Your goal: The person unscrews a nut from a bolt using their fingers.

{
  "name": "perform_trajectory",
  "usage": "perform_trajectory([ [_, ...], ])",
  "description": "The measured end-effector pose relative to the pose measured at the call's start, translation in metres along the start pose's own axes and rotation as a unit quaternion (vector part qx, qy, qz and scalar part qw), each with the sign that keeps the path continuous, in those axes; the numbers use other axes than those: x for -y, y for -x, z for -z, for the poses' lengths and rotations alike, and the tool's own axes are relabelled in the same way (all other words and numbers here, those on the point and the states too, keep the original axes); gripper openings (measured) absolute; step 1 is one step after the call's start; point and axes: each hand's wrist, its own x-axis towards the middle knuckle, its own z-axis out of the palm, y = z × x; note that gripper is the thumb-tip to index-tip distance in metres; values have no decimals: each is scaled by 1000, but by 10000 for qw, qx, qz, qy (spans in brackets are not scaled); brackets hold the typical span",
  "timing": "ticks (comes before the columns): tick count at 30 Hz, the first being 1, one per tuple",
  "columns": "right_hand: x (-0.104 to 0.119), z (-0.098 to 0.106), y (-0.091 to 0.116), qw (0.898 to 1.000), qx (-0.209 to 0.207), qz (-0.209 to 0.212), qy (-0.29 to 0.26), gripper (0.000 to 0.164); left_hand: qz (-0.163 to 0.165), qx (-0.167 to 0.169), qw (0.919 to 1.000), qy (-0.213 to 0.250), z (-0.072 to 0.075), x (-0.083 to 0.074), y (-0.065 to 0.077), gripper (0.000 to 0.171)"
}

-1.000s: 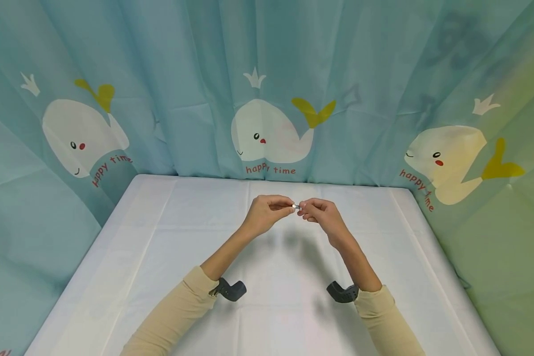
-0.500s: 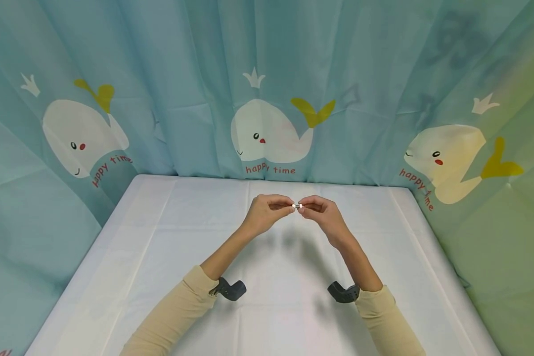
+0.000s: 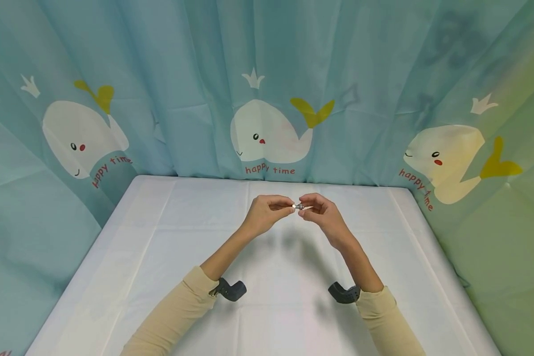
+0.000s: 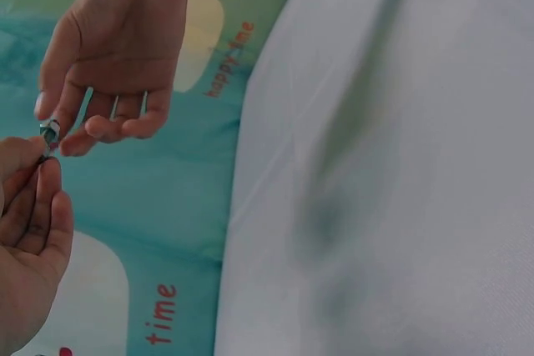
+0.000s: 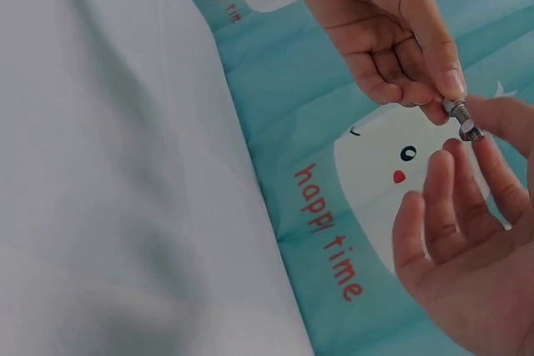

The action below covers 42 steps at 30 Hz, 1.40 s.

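A small metal bolt [image 5: 456, 109] lies level in the air above the table. My left hand [image 3: 264, 215] pinches its left end between thumb and fingertips. Around the bolt's other end sits a shiny nut [image 5: 468, 130], with a bit of thread showing past it. My right hand [image 3: 325, 217] is at this nut, its thumb and index finger spread on either side. In the left wrist view the nut [image 4: 50, 127] shows in the gap between the right thumb and index finger. Whether a right fingertip touches it, I cannot tell.
A white cloth covers the table [image 3: 196, 277], and the hands cast shadows on it. Blue-green curtains [image 3: 182, 64] with white whales hang along the back and both sides. Each wrist wears a dark camera mount [image 3: 233, 290].
Half a second ago my right thumb and index finger were together on the nut. Now they have parted and more of the nut shows. My left hand stays in place.
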Motion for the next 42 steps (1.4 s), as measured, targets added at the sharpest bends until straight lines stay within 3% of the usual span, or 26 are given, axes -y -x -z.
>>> perform_trajectory([
  [8,3,0,-2,9985,-169,-508,128,27,-14,-1,10000,-10,-1,1,0,14],
  [15,2,0,-2,9986,-152,-484,153,25,-43,8,10000,-23,-2,1,0,14],
  [29,2,-1,-1,9999,51,3,90,26,39,7,10000,-76,0,2,0,14],
  [38,3,-1,-1,9999,31,-7,136,30,46,-23,10000,-72,0,2,0,15],
  [42,3,-1,-2,9995,-50,-281,125,33,74,-24,10000,-57,0,1,0,16],
])
